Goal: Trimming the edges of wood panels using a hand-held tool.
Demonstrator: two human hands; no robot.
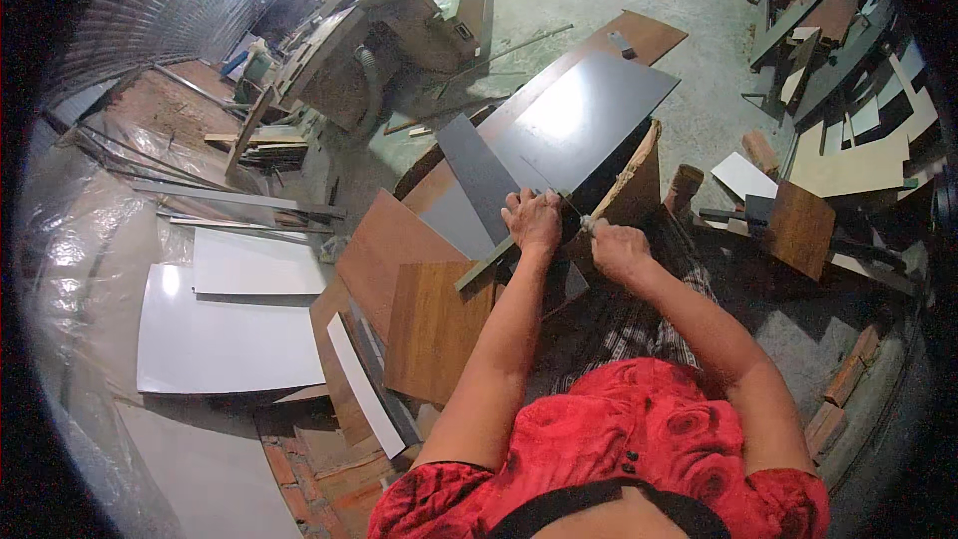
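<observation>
As the head view shows it, both bare hands meet at the near end of a large grey panel [579, 110], which stretches away at one o'clock from them. Across its near edge lies the left hand [534, 220], fingers bent and slightly spread, pressing down rather than pinching, as far as one can judge. Just beside it at four o'clock, the right hand [619, 250] has its fingers curled together around a small pale tool [586, 225], too small to identify; whether its tip touches the panel I cannot tell.

A narrow dark grey panel [477, 170] lies between ten and eleven o'clock from the left hand. Beyond the large panel, at one o'clock, the end of a brown board [649, 35] shows, and a rough-edged piece of wood [634, 175] stands near twelve o'clock from the right hand.

The main risk, I judge, is the large panel slipping or tipping: its support is mostly hidden, its far end unheld, and one hand alone seems to steady it. If the tool is sharp, a skid toward ten o'clock could reach the left fingers. Loose pieces like the wood-grained board [439, 329], between seven and eight o'clock, could shift if knocked.
</observation>
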